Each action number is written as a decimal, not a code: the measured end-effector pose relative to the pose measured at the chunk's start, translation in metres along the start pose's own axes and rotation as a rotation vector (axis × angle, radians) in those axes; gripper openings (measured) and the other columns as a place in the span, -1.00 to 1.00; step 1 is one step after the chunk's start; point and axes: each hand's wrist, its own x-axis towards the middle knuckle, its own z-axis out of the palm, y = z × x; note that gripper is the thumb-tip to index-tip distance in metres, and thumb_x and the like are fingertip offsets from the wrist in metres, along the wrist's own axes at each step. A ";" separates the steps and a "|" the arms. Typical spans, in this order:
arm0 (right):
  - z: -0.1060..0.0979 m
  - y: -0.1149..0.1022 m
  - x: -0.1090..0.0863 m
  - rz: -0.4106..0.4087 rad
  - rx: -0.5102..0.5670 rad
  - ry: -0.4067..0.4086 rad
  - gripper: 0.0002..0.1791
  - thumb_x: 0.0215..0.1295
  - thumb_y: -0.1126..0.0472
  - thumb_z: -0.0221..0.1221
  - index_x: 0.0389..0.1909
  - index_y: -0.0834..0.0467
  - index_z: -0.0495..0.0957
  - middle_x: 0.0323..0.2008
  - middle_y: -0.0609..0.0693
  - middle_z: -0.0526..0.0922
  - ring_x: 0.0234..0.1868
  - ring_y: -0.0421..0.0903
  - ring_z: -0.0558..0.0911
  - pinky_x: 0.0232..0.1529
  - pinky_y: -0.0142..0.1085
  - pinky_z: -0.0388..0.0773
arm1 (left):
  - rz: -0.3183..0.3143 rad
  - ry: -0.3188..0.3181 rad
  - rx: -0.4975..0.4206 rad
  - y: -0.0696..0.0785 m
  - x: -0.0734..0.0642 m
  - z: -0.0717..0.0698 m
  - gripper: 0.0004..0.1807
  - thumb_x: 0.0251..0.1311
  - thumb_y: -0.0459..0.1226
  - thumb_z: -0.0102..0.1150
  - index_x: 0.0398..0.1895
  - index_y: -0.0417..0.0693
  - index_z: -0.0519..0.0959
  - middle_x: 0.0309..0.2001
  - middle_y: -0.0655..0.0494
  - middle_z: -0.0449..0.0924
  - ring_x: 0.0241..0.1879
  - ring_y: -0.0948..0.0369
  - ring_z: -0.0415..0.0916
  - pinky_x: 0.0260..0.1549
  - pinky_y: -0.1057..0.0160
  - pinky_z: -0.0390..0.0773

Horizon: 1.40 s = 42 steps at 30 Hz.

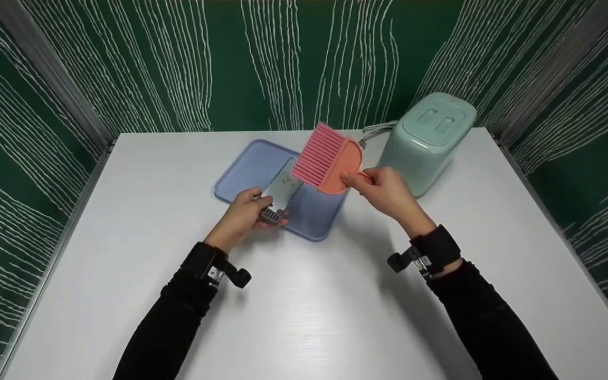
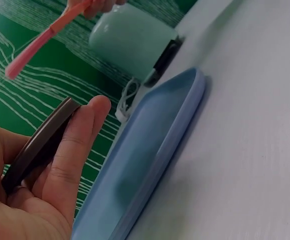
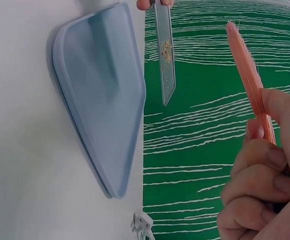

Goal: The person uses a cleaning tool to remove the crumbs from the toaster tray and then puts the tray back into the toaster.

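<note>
1. Your black sleeves come in on the near side of the blue tray, a strapped-on wrist camera beyond the left one.
2. Your left hand, at the tray's near left, pinches the grey end of a flat scoop between thumb and fingers.
3. That scoop is held tilted above the tray (yellowish specks lie on it).
4. Your right hand, to the tray's right, pinches an orange-and-pink brush above the tray's far right part, bristles apart from the scoop.
5. Right of the tray stands a mint-green appliance.
</note>
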 end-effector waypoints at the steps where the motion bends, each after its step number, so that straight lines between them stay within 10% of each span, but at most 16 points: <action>1: 0.002 -0.001 0.001 0.000 -0.004 0.005 -0.34 0.47 -0.32 0.27 -0.68 -0.03 0.29 -0.68 -0.22 0.27 -0.59 -0.19 0.25 -0.52 -0.33 0.10 | -0.006 0.000 -0.001 0.000 0.000 0.000 -0.67 0.71 -0.28 -0.11 0.33 -0.29 0.41 -0.09 -0.23 0.78 -0.30 0.11 0.86 -0.03 0.02 0.79; 10: 0.028 -0.015 0.005 -0.058 -0.100 0.043 -0.31 0.44 -0.35 0.28 -0.70 -0.06 0.22 -0.70 -0.22 0.16 -0.61 -0.20 0.22 -0.51 -0.29 0.07 | -0.007 0.004 -0.006 0.002 -0.002 0.001 -0.78 0.70 -0.30 -0.12 0.21 -0.25 0.35 -0.13 -0.29 0.78 -0.42 0.07 0.84 -0.39 0.22 0.80; 19: 0.053 -0.021 0.009 -0.104 -0.217 0.040 -0.30 0.44 -0.29 0.31 -0.72 -0.06 0.19 -0.73 -0.20 0.16 -0.65 -0.22 0.21 -0.55 -0.27 0.05 | 0.000 0.000 -0.042 0.011 -0.003 0.006 -0.70 0.72 -0.32 -0.14 0.32 -0.27 0.40 0.07 -0.33 0.60 -0.03 -0.22 0.78 -0.15 0.08 0.83; 42: 0.073 -0.028 0.009 -0.130 -0.275 -0.012 -0.30 0.48 -0.27 0.29 -0.73 -0.06 0.18 -0.74 -0.19 0.12 -0.68 -0.23 0.13 -0.56 -0.28 -0.03 | 0.038 0.058 0.100 0.011 -0.002 0.000 -0.65 0.71 -0.28 -0.07 0.40 -0.19 0.42 0.17 -0.34 0.61 -0.40 0.07 0.82 -0.29 0.19 0.82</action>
